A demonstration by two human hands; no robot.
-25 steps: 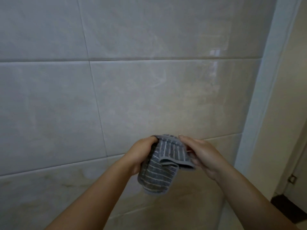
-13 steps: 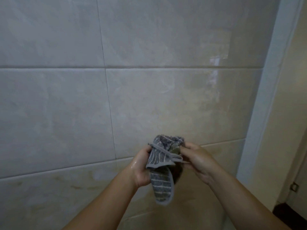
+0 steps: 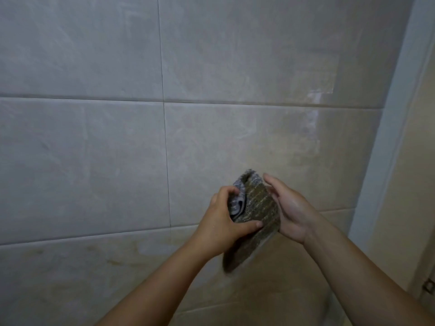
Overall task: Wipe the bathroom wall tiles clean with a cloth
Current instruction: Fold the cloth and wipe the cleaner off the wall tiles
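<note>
A grey striped cloth is folded into a thick pad between my two hands, a little in front of the wall. My left hand grips its left side, thumb across the front and fingers curled over the top fold. My right hand lies flat along the cloth's right side with fingers straight. The cloth's lower end hangs down below my left wrist. Large pale grey wall tiles with thin grout lines fill the view; the lowest row shows yellowish stains.
A white door frame runs down the right side of the tiled wall, with a beige door or wall beyond it. A small metal fitting sits at the far right edge.
The cloth has gone from a loose hanging strip to a folded pad. My right hand let go its pinch and now lies flat against it. The view shifted left.
</note>
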